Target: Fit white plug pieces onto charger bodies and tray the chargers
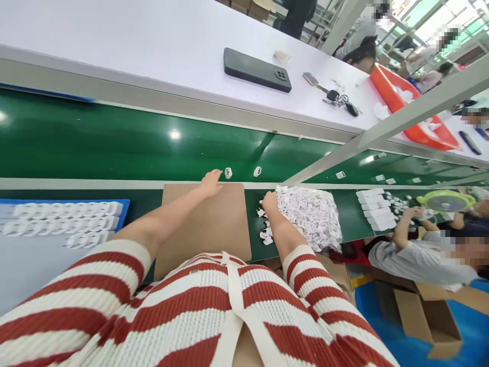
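My left hand [212, 182] reaches over the far edge of a brown cardboard sheet [206, 219], fingers stretched out and nothing seen in them. Just beyond its fingertips, a small white plastic housing [228, 173] rests on the green conveyor belt [133, 148]. A second white housing [257, 171] lies on the belt further right. My right hand [270, 201] is closed, its fingertips largely hidden; what they hold cannot be made out. It is at the left edge of a clear bag of small white parts [311, 216]. Loose small white parts [266, 235] lie beside it.
A blue-edged tray [125, 209] holds rows of white housings at left. On the white shelf are a black phone [255, 70], keys [338, 97] and a red bin [393, 89]. A slanted metal post [328, 163] crosses at right. A co-worker [412, 250] sits beyond stacked white boxes [376, 209].
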### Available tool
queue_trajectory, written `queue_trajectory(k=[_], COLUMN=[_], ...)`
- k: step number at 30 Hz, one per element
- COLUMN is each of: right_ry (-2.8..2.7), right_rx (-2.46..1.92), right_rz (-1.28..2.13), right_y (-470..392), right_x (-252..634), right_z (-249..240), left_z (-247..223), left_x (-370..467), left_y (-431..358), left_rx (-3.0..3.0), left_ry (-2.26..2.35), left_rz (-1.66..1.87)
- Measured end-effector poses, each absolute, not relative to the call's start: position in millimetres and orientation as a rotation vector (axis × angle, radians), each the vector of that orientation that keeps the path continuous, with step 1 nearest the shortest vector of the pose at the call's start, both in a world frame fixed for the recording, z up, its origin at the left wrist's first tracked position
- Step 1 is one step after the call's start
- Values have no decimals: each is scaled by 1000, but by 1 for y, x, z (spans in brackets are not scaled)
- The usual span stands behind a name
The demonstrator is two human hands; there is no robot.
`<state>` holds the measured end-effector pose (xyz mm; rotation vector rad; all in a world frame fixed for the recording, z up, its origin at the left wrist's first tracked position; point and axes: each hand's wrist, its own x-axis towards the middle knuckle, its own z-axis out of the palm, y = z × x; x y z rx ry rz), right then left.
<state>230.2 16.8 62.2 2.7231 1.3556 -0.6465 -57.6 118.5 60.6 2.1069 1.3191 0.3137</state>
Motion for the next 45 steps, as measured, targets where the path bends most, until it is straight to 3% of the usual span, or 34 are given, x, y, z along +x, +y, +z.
queue_trajectory(k=[6, 12, 16, 20, 28, 33, 37, 45], right_ry=[1255, 1116, 1069, 1124, 1489, 2470, 2613, 2604], right_rx=[3034, 3046, 2866, 2678, 2715, 2255, 1823, 1599], right_rz=[-1068, -2086, -2596, -2807, -2373, -1357, -809, -595], right_y=[5, -38, -60, -68, -80, -86, -84, -81], right_x=[225, 180, 164, 158, 126, 109, 97, 88], right_z=[72, 76, 85, 90, 68, 66, 69, 67], left_z=[51, 54, 58, 49, 17, -5, -18, -23], left_x=[-9, -25, -45, -67, -86, -92, -90, -91], left_y=[162, 157, 112, 25, -81, -82, -80, -79], left_rx=[2244, 2273, 2270, 2233, 1988, 1864, 1817, 1795], left_ry=[1237, 1281, 1270, 1207, 1304, 1305, 1309, 1259], left_rz=[120, 131, 228, 233, 456, 632, 723, 764])
